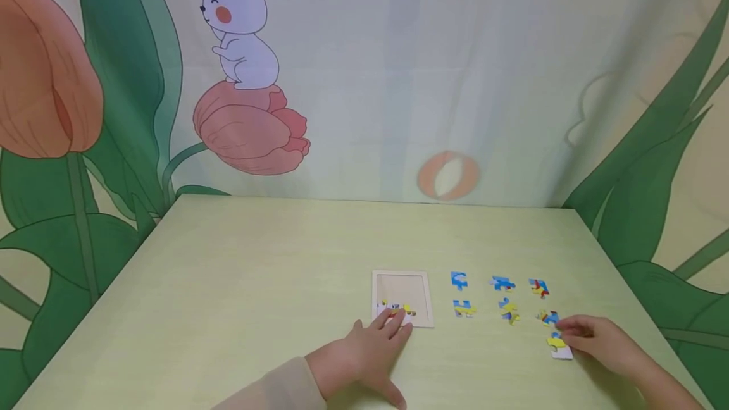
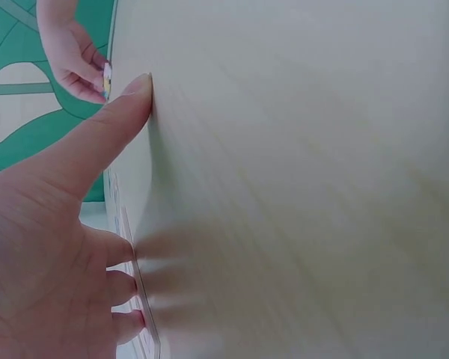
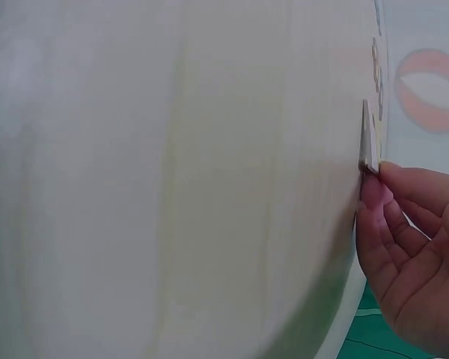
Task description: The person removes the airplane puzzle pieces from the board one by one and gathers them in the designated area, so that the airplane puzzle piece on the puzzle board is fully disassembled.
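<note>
My left hand (image 1: 378,350) lies with spread fingers over the near edge of a square wooden puzzle frame (image 1: 431,309). Its fingertips touch the puzzle pieces (image 1: 410,310) along the frame's near side, and partly cover them; the thumb reaches out over the table. At the right, my right hand (image 1: 600,340) pinches a yellow, blue and white puzzle piece (image 1: 560,352) between thumb and fingers. In the right wrist view that puzzle piece (image 3: 369,142) is tilted, one edge raised off the tabletop. Just beyond it lies another puzzle piece (image 1: 548,317), close to the fingertips.
Between frame and right hand, loose puzzle pieces lie in two rows, among them a blue one (image 1: 459,280), a blue and yellow one (image 1: 464,308) and a red, yellow and blue one (image 1: 538,287). A printed curtain (image 1: 364,81) hangs behind the table (image 1: 256,271).
</note>
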